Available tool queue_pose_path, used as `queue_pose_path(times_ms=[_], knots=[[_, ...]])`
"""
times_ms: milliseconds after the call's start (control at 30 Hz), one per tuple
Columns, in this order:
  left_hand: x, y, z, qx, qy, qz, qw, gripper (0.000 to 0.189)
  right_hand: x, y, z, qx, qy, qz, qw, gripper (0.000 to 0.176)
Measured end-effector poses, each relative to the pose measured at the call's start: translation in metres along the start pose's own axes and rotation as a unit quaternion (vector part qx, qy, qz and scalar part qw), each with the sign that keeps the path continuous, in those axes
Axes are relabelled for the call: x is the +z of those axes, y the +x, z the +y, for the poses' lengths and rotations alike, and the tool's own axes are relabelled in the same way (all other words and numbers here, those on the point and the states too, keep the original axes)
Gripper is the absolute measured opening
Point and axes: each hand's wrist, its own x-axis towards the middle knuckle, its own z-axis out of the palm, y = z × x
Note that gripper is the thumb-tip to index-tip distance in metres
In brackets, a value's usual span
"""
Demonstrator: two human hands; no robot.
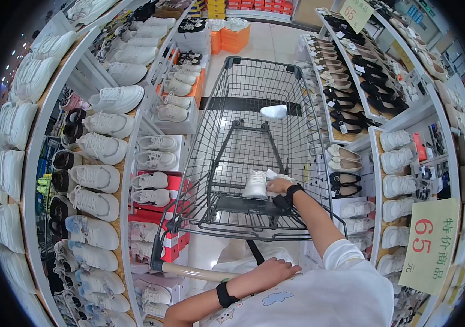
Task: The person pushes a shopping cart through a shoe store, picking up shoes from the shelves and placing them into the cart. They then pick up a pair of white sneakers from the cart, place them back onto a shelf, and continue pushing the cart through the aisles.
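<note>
My right hand (280, 186), with a black band at the wrist, reaches down into the shopping cart (231, 136). Its fingers are closed at a white sneaker (256, 186) and more white material beside it, partly hidden by the hand. The sneaker is low in the cart, close to the dark panel at the near end. My left hand (272, 271) lies across the front of my body, near the cart's pale handle (189, 270). Its fingers are stretched out and hold nothing visible. Farther forward in the cart is a white, wrapped-looking item (274, 112).
Shelves of white sneakers (97, 177) flank the cart on the left. Black flat shoes (371, 71) and more white shoes fill the right-hand racks. A yellow-green price sign (429, 245) sticks out at right. Orange boxes (234, 38) stand on the floor ahead.
</note>
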Motion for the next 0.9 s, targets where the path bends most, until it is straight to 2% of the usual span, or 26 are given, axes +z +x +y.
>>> queue_pose_path(times_ms=[33,100,167,333,400,533,633,700,767,833,867,900], knots=[[0.000,0.000,0.000,0.001,0.004,-0.002,1.000,0.029,-0.003,0.000,0.000,-0.018,-0.024,-0.125,0.992,0.043],[0.000,0.001,-0.001,0.002,0.010,0.001,1.000,0.029,-0.002,-0.009,-0.002,0.001,-0.029,-0.125,0.992,0.045],[-0.003,0.000,0.002,-0.006,0.005,-0.015,1.000,0.031,-0.001,-0.009,0.000,-0.025,0.004,-0.163,0.986,0.049],[0.000,-0.001,0.000,-0.012,-0.007,-0.033,0.999,0.036,0.001,-0.007,-0.001,-0.006,0.041,-0.128,0.991,0.047],[0.000,-0.001,0.001,-0.014,-0.013,-0.037,0.999,0.036,0.005,-0.005,0.003,-0.046,0.038,-0.096,0.994,0.044],[0.001,-0.001,0.000,-0.011,-0.021,-0.033,0.999,0.035,0.010,0.001,0.007,-0.047,0.024,-0.065,0.996,0.041],[0.004,-0.001,-0.002,-0.011,-0.024,-0.028,0.999,0.035,0.006,0.001,-0.006,-0.003,-0.027,-0.041,0.999,0.033],[0.003,0.000,-0.002,-0.012,-0.024,-0.025,0.999,0.035,-0.002,-0.004,-0.026,0.000,-0.111,0.028,0.993,0.027],[-0.002,0.004,0.001,-0.022,-0.014,-0.061,0.998,0.036,-0.003,0.010,-0.040,-0.025,-0.126,0.039,0.991,0.027],[0.004,0.005,-0.004,-0.019,0.000,-0.049,0.999,0.035,-0.001,0.026,-0.056,-0.081,-0.074,0.061,0.992,0.030],[0.010,0.005,-0.007,-0.013,0.011,-0.039,0.999,0.034,0.001,0.036,-0.065,-0.101,-0.094,0.063,0.988,0.038],[0.028,0.003,-0.012,-0.022,0.014,-0.037,0.999,0.034,0.004,0.047,-0.075,-0.110,-0.093,0.064,0.988,0.038]])
